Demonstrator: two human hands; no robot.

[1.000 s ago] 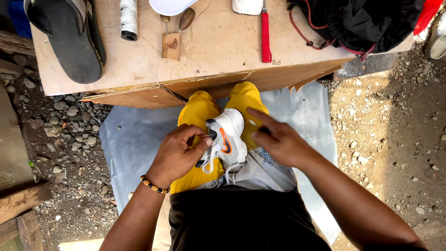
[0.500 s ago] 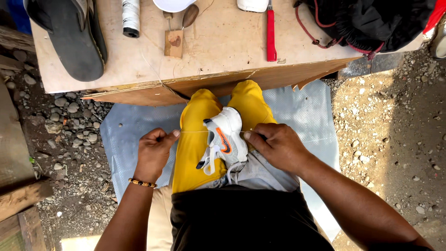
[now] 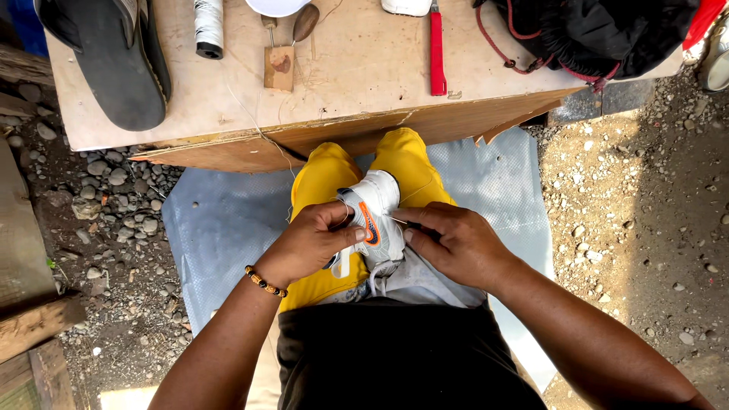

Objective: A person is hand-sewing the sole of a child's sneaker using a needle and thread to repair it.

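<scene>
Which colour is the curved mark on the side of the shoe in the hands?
Orange, on the white shoe; the head view shows it.

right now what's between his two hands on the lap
In the head view, the white sneaker with an orange mark sits between the left hand and right hand, both touching it, over yellow trousers.

The left hand [image 3: 307, 244] and right hand [image 3: 456, 243] are covering much of a white sneaker [image 3: 373, 216]; the top edge is cutting off a black sandal [image 3: 114, 61] and thread spool [image 3: 208, 26].
</scene>
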